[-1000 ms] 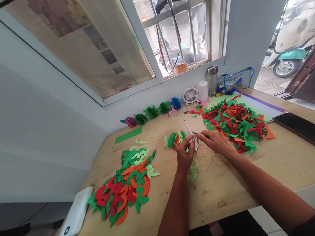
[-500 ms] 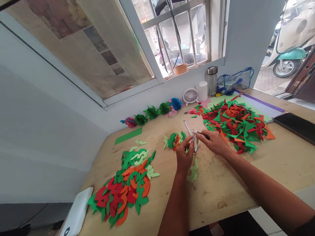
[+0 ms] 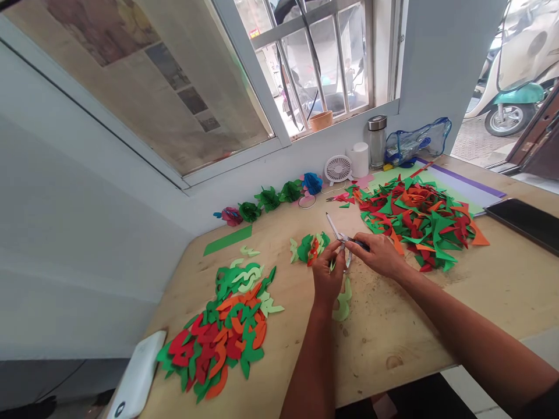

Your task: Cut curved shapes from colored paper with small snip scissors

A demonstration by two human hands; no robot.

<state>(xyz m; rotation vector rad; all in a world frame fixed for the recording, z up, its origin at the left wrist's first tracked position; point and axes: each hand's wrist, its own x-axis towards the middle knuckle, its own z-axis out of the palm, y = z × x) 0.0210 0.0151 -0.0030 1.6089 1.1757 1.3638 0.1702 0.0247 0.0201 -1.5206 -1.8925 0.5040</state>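
My left hand (image 3: 327,270) is closed, its fingers pinched around a pale piece; a bit of light green paper (image 3: 332,266) shows between them. My right hand (image 3: 378,251) is closed around a small dark-handled tool (image 3: 360,244), whose metal tips meet the pale piece at the left fingertips. A white pen (image 3: 331,223) lies just beyond the fingertips. Part of a white ring-like item (image 3: 348,261) shows between the hands, mostly hidden. Below the left hand lies a light green curved cutout (image 3: 343,301). Green and orange cutouts (image 3: 311,249) sit to its left.
Curved paper cutouts (image 3: 222,337) are heaped at left, angular scraps (image 3: 419,221) at right. A white device (image 3: 137,375) and a black phone (image 3: 526,224) lie at the sides. Along the wall stand paper flowers (image 3: 268,199), a fan (image 3: 338,169) and a glass bottle (image 3: 377,145).
The tool's two tips, spread apart earlier, now look closer together and lie against the pale piece. My right hand has shifted very slightly; my left hand has stayed in place.
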